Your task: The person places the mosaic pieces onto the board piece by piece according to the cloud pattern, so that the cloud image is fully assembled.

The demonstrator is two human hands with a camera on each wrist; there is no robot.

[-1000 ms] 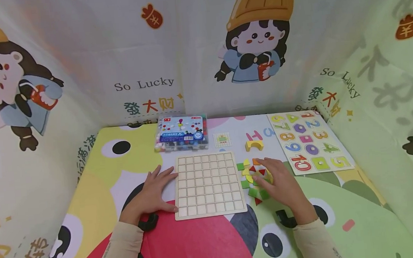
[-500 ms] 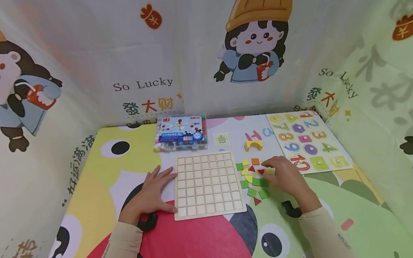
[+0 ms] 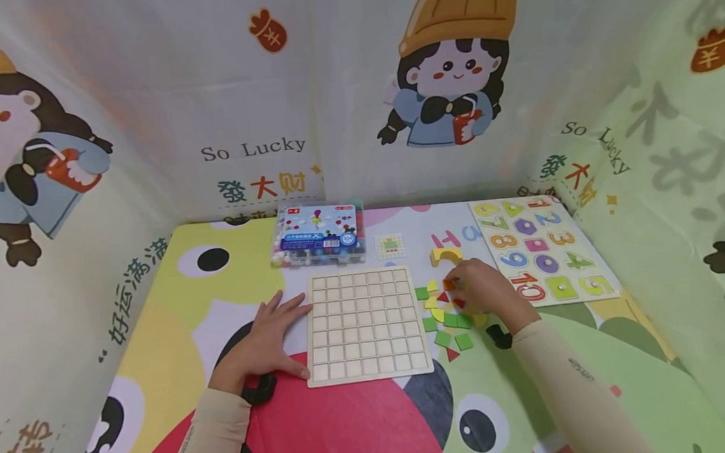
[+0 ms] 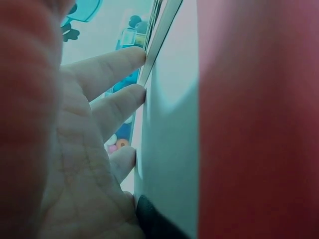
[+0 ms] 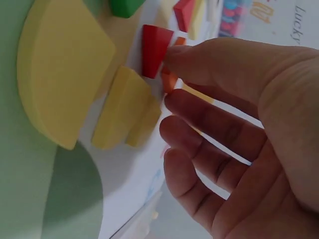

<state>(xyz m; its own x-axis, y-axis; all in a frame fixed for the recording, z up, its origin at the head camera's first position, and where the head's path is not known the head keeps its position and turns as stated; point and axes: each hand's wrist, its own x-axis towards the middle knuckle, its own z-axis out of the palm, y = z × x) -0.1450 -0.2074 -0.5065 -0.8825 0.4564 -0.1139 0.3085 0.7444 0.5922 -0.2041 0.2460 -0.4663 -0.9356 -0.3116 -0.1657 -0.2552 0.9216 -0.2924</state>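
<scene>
My left hand (image 3: 268,340) lies with fingers spread at the left edge of a wooden grid board (image 3: 359,327), fingertips and thumb right at its rim. In the left wrist view, several fingertips (image 4: 135,93) touch the board's side. At the board's right, my right hand (image 3: 485,288) pinches an orange square block (image 5: 169,81) between thumb and index finger, the other fingers bent. Around it lie small flat blocks: a red triangle (image 5: 156,51), a yellow quarter-round piece (image 5: 62,69) and several green squares (image 3: 464,341). Some pieces are partly hidden under the hand.
A yellow arch block (image 3: 437,257) stands just beyond the right hand. Behind the board are a clear plastic box (image 3: 318,231) of coloured parts and a small pattern card (image 3: 390,246). A number puzzle board (image 3: 537,249) lies at the back right.
My right hand has drawn back from over the blocks, then moved forward and left onto the orange square, taking it between thumb and index finger. The left hand has stayed in place.
</scene>
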